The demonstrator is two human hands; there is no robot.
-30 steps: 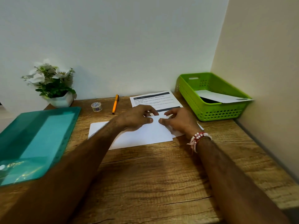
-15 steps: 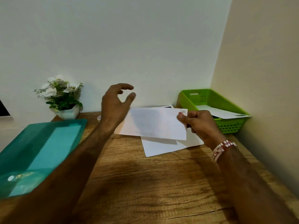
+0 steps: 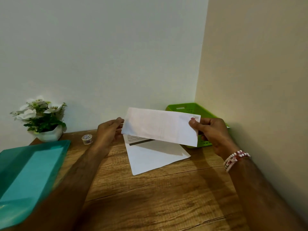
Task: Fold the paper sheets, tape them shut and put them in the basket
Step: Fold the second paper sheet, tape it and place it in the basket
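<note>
Left hand (image 3: 108,130), free before, now pinch-gripped on the folded sheet (image 3: 160,127), right hand (image 3: 211,132) likewise at the other end.

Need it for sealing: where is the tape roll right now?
Head view, left of centre: the tape roll sits on the wooden desk, between the flower pot and the left hand that holds the folded paper.

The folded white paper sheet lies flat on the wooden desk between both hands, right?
No: the head view shows the folded white paper sheet held up above the wooden desk, between the left hand and the right hand.
</note>
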